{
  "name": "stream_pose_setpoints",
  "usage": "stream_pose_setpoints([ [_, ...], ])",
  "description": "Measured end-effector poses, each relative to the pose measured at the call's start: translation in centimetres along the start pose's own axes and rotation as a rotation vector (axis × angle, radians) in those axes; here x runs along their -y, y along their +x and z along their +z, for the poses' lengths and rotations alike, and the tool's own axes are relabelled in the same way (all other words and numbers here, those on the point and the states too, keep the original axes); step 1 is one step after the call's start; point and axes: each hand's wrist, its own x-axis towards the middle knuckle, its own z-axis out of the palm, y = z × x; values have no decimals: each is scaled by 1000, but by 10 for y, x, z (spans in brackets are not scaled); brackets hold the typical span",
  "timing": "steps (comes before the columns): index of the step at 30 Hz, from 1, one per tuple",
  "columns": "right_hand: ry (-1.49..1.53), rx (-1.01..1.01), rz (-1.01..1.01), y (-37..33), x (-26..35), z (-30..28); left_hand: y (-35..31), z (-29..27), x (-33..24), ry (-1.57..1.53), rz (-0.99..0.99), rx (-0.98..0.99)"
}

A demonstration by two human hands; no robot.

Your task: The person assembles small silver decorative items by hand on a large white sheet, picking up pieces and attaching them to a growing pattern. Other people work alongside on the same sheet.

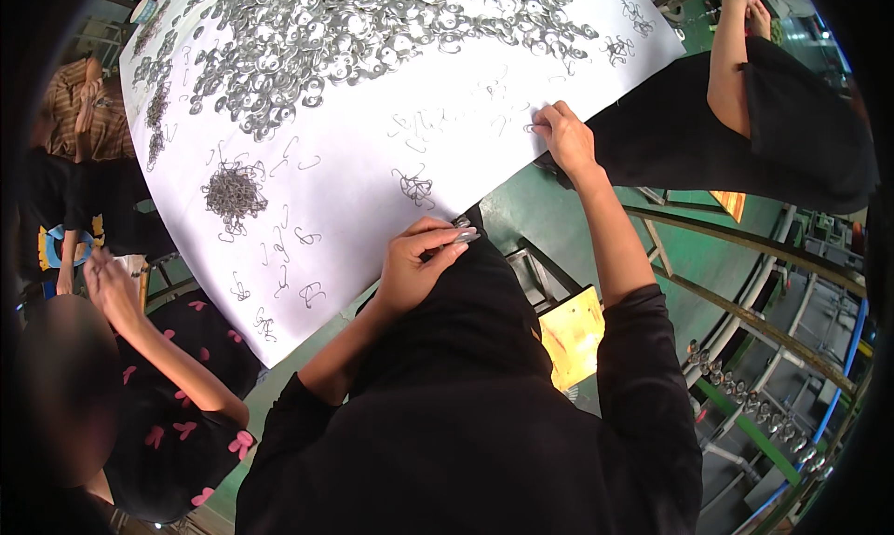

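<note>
The person's left hand (419, 260) grasps 1 small, shiny silver metal piece (467, 238) between thumb and fingertips, just off the near edge of the white sheet-covered table (349, 162), above the lap. The fingertip pinch presumably leaves the piece's outer end exposed. The right hand (566, 142) bends its fingers down at the table's right side, beside 1 thin, dark wire hook (532, 128); whether it grips the hook or only touches it cannot be told at this size.

The heap of silver, round metal discs (307, 46) lies farther up the sheet, apart from the tangled pile of dark wire hooks (234, 191), probably so the 2 kinds stay separate. A smaller wire cluster (414, 189) sits nearer, seemingly for easy reach.

The held piece's long axis runs roughly left to right, its free end pointing right, away from the left palm.
</note>
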Motion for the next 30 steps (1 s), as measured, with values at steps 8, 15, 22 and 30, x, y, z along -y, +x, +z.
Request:
stream_pose_setpoints([
  [8,175,32,-7,31,15,16,-3,-6,-6,10,-8,-22],
  [15,969,230,453,20,45,-6,-11,-10,1,-66,-84,-4],
  [22,1292,298,584,-87,117,-38,-19,-8,13,-133,-102,-70],
  [30,1488,80,697,-149,175,-36,-21,-7,7,-136,-135,-83],
])
